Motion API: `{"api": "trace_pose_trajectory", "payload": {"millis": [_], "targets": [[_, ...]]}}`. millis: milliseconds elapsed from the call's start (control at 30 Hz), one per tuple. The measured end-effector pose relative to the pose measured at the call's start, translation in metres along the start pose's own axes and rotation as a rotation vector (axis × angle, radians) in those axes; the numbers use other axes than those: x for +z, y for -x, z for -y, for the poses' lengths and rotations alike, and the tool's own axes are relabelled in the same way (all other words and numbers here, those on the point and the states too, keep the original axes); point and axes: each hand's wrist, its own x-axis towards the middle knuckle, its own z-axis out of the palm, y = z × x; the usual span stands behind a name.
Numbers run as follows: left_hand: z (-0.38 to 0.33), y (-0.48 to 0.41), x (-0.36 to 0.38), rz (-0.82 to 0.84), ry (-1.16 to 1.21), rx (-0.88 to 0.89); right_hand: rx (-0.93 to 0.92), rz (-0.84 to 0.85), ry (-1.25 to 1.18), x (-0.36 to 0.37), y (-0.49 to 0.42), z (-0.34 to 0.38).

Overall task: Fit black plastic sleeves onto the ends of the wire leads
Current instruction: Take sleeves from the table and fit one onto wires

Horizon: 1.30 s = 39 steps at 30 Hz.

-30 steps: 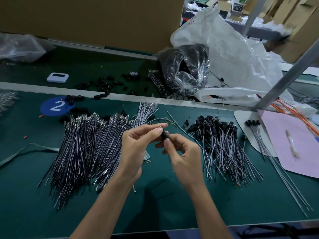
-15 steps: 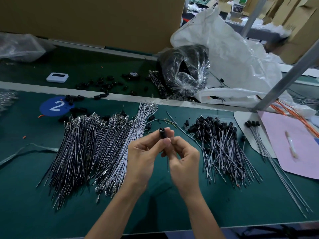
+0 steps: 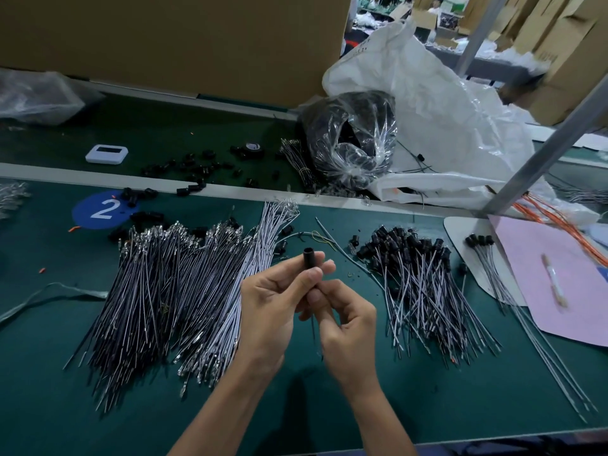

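Centre of frame: both hands are together, fingertips touching. The left hand (image 3: pixel 273 301) pinches a black sleeve (image 3: pixel 309 260) btwn thumb and fingers. The sleeve stands approx upright, open end up, its top half poking above the fingertips. The right hand (image 3: pixel 347 320) sits just below and right of it, fingers curled in, thumb and forefinger pinching a wire lead (image 3: pixel 313 327) directly under the sleeve. The lead hangs down btwn the two palms. Can't tell how far its tip sits inside the sleeve, since fingers cover the joint.

Left of the hands, a big pile of bare leads (image 3: pixel 164 291) fans out on the green mat (image 3: pixel 427 390), metal terminals at the top ends. Right of the hands is a smaller pile of sleeved leads (image 3: pixel 418 281), black caps bunched at the top. Further right, a few more capped leads (image 3: pixel 480 240) lie across a white card (image 3: pixel 460 232) and a pink sheet (image 3: pixel 559 307).

Upper left: a blue "2" sticker (image 3: pixel 103 209) with loose black sleeves (image 3: pixel 197 166) scattered near it and on the darker strip behind. Also there: a small white device (image 3: pixel 107 154) and a tape roll (image 3: pixel 253 147).

Upper centre: a clear bag of black parts (image 3: pixel 352 139) touches a white plastic sack (image 3: pixel 444 103). A cardboard wall (image 3: pixel 164 37) runs along the top. At right: orange wires (image 3: pixel 552 213) and a slanting grey metal post (image 3: pixel 543 143).
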Motion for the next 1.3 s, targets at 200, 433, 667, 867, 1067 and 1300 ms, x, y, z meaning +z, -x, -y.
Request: {"api": "trace_pose_trajectory", "payload": {"millis": [200, 433, 667, 867, 1067, 1300], "targets": [[0.011, -0.012, 0.001, 0.001, -0.032, -0.095, -0.01, -0.012, 0.178, -0.01, -0.001, -0.007], [0.027, -0.026, -0.023, -0.115, 0.023, -0.255, 0.094, 0.26, 0.396, -0.024, -0.023, -0.016], [0.032, -0.034, -0.037, -0.043, -0.252, -0.306, 0.105, 0.141, 0.799, -0.035, -0.158, -0.05], [0.038, -0.035, -0.039, -0.02, -0.303, -0.3, -0.019, 0.374, 1.095, -0.001, -0.239, -0.088], [0.041, -0.037, -0.04, -0.012, -0.294, -0.298, -0.129, 0.543, 1.279, 0.008, -0.263, -0.107], [0.035, -0.04, -0.043, -0.036, -0.185, -0.224, -0.316, 0.344, 1.093, 0.003, -0.241, -0.088]]}}
